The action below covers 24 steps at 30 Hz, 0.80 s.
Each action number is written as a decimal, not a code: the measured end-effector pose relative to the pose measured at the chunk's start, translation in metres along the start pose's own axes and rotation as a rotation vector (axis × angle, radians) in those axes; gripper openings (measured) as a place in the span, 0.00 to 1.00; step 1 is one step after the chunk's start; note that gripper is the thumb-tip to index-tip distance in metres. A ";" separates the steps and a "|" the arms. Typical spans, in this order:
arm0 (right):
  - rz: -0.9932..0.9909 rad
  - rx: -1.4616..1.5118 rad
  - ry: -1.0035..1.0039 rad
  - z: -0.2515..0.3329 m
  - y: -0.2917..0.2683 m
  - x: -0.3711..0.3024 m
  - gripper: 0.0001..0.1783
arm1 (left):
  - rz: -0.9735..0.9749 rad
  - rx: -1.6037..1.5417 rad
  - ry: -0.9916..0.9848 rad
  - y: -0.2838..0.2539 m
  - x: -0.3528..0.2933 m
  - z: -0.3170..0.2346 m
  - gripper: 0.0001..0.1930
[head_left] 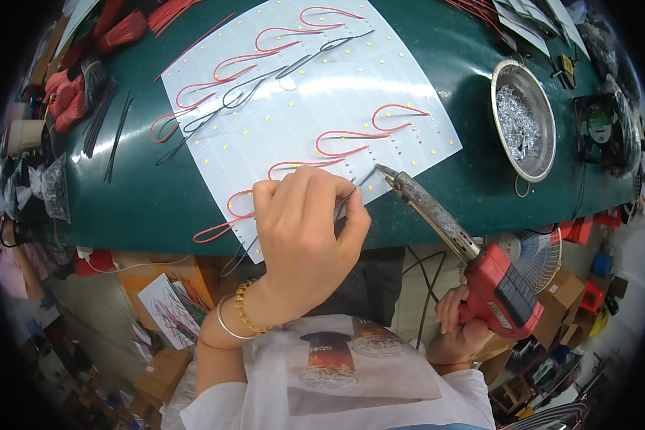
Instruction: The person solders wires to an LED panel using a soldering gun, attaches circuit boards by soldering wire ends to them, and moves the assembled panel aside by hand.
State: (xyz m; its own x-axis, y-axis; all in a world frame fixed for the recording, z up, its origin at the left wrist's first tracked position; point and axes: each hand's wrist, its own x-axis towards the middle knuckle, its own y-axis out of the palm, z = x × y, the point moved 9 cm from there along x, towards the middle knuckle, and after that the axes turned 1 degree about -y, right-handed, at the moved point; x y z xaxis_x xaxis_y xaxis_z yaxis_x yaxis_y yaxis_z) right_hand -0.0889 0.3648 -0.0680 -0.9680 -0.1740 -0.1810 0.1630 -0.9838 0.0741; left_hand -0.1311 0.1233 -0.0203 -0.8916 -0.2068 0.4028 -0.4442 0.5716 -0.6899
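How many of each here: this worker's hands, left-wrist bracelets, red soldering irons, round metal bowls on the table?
Left hand and right hand: 2
Gold bracelet and silver bracelet: 2
Soldering iron: 1
Metal bowl: 1
Total: 6

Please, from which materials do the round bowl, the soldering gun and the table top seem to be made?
Bowl: probably metal, from its silvery, shiny rim. Soldering gun: red and black body, likely plastic, smoothly moulded; its barrel looks like metal, grey and worn. Table top: smooth, dark green, with glare; perhaps rubber mat or laminate.
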 end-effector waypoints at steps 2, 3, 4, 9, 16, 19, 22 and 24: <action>0.034 -0.022 -0.012 -0.001 -0.002 -0.002 0.44 | 0.002 0.009 0.000 -0.001 0.001 -0.002 0.08; 0.067 -0.045 -0.025 -0.002 0.000 -0.003 0.44 | 0.001 0.017 -0.001 -0.001 0.001 -0.002 0.08; 0.065 -0.045 -0.026 -0.005 0.000 -0.004 0.44 | 0.000 0.024 -0.003 -0.001 0.001 -0.002 0.09; -0.033 0.167 -0.122 0.005 -0.001 -0.003 0.47 | -0.008 0.012 0.006 0.000 -0.001 0.000 0.09; -0.003 0.076 -0.055 0.008 0.005 0.001 0.47 | 0.140 -0.032 -0.008 -0.008 0.004 -0.005 0.08; -0.044 0.124 -0.119 0.008 -0.003 -0.001 0.46 | 0.224 0.008 0.004 -0.031 0.009 -0.006 0.08; -0.050 0.168 -0.157 0.009 -0.006 0.000 0.44 | 0.171 -0.338 -0.165 -0.041 0.017 0.002 0.09; 0.014 0.285 -0.173 0.013 -0.002 0.002 0.42 | 0.144 -0.552 -0.231 -0.032 0.019 0.003 0.08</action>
State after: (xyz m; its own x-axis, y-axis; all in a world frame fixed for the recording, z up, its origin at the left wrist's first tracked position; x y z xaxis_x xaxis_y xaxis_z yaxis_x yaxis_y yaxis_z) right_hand -0.0940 0.3672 -0.0559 -0.9881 -0.1535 -0.0108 0.1400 -0.9259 0.3510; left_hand -0.1336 0.0990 0.0079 -0.9626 -0.2288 0.1450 -0.2624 0.9204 -0.2897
